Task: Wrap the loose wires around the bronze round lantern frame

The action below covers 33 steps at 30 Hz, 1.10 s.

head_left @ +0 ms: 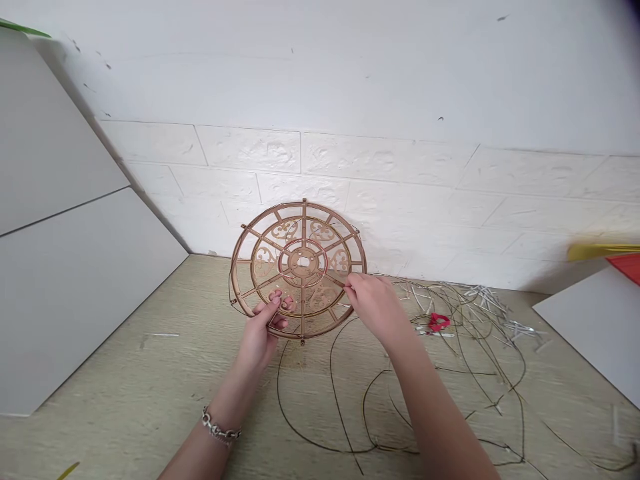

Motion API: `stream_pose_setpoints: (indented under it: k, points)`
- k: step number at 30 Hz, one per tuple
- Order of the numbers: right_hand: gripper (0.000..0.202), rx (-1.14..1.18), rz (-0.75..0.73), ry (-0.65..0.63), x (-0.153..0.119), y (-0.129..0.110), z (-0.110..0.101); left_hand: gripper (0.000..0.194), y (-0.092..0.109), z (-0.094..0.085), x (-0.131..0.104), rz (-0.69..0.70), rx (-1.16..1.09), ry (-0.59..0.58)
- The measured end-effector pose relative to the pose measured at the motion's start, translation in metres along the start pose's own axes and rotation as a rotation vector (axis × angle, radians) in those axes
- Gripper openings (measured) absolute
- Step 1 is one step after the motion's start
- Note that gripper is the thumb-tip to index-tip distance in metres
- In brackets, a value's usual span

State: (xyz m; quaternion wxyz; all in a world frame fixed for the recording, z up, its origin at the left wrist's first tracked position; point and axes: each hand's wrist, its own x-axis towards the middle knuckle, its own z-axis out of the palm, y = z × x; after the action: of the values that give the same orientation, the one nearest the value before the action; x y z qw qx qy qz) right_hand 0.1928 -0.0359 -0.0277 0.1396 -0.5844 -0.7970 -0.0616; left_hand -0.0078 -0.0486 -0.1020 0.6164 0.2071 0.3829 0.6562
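Observation:
A round bronze-coloured openwork frame [305,209], with spokes, rings and scroll ornaments, is held up in front of the wall. My left hand [263,330] grips its lower left rim, thumb in front and fingers behind. At the right side of the frame, my right hand [373,300] is closed in a pinch by the inner ring. What lies between its fingertips is too small to make out; it may be thin wire. Thin dark wire [333,373] hangs in loops below the frame. A chain bracelet [220,427] circles my left wrist.
Tangled wire [475,333] spreads over the right of the table [150,387]. Among it lie a red strip [439,323] and several short silvery-white pieces [487,299]. White panels stand at the left [90,287] and right [595,327]. A white brick-patterned wall [350,153] closes the back.

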Motion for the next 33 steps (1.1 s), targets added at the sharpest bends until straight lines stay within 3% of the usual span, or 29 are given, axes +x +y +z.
stream_pose_setpoints:
  k: [5, 9, 12, 15, 18, 23, 33]
  points:
    - [0.017, 0.109, 0.167, -0.017, 0.001, -0.002, 0.003, 0.014, 0.000, -0.001, 0.002, 0.007, 0.007, 0.016]
    - [0.030, 0.263, 0.218, -0.002, 0.002, -0.001, 0.002, 0.016, 0.004, -0.001, 0.002, -0.013, -0.001, -0.009]
    - [0.038, 0.403, 0.352, 0.187, 0.002, 0.011, -0.003, 0.018, 0.007, -0.002, 0.002, -0.027, 0.022, -0.043]
    - [0.033, 0.488, 0.481, 0.416, 0.002, 0.031, -0.010, 0.020, 0.009, -0.004, 0.001, -0.042, 0.056, -0.061]
    - [0.031, 0.548, 0.475, 0.502, 0.001, 0.051, -0.014, 0.020, 0.009, -0.005, 0.000, -0.074, 0.081, -0.074]
    - [0.025, 0.543, 0.406, 0.494, 0.000, 0.063, -0.014, 0.021, 0.005, -0.005, -0.001, -0.097, 0.132, -0.129]
    - [0.024, 0.556, 0.586, 0.421, 0.002, 0.064, -0.010, 0.026, 0.006, -0.003, -0.002, -0.112, 0.193, -0.132]
